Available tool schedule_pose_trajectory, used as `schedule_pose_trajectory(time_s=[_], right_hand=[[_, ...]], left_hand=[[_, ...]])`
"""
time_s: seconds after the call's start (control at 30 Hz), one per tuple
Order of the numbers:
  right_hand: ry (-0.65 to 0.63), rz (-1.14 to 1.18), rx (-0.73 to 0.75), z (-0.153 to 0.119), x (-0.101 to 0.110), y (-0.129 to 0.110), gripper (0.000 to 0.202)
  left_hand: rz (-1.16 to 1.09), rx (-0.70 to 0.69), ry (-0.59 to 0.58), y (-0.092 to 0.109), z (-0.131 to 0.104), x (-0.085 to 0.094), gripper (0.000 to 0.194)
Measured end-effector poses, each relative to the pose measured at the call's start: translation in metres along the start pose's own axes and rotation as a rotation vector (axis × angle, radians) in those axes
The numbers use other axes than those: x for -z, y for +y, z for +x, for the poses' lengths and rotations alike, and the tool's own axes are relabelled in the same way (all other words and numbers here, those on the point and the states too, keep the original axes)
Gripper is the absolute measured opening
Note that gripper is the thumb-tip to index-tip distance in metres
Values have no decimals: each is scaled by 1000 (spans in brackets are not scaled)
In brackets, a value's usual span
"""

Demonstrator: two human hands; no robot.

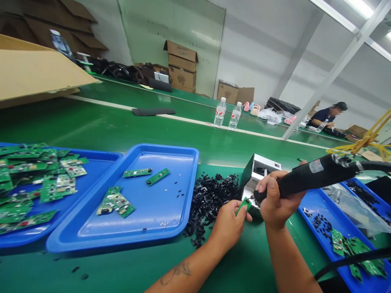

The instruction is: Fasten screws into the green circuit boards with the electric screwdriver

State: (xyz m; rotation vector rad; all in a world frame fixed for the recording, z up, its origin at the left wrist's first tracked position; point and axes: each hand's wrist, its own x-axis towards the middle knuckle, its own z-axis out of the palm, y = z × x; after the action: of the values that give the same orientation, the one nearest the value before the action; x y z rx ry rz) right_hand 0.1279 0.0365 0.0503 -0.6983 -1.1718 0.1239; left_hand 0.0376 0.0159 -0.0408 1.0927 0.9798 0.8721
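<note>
My left hand (229,221) pinches a small green circuit board (244,205) between thumb and fingers. Wrapped around a black electric screwdriver (308,175) is my right hand (279,199); the tool points down and left, its tip close to the board. Whether the tip touches the board I cannot tell. Just behind both hands stands a white and black box-shaped device (259,169), partly covered by my right hand. A heap of small black plastic parts (214,191) lies on the green table left of the device.
A blue tray (122,240) at left holds a few circuit boards; another tray (104,154) is piled with boards. At right, a blue tray (328,207) holds boards and small black parts. Two water bottles (220,112) stand behind. A co-worker (325,116) sits far right. Yellow cord (363,142) hangs above.
</note>
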Motion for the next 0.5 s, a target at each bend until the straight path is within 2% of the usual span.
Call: schedule_pose_trajectory(time_s=[0.27,0.43,0.5], right_hand=[[-75,32,-54,-6,-1,3,60],[-188,24,-97,-12,1,9,43],[-201,9,-109,-12,1,13,43]], left_hand=[[18,0,2,6,-2,1,30],[24,7,19,7,-4,1,30],[33,-1,23,8,-5,1,30]])
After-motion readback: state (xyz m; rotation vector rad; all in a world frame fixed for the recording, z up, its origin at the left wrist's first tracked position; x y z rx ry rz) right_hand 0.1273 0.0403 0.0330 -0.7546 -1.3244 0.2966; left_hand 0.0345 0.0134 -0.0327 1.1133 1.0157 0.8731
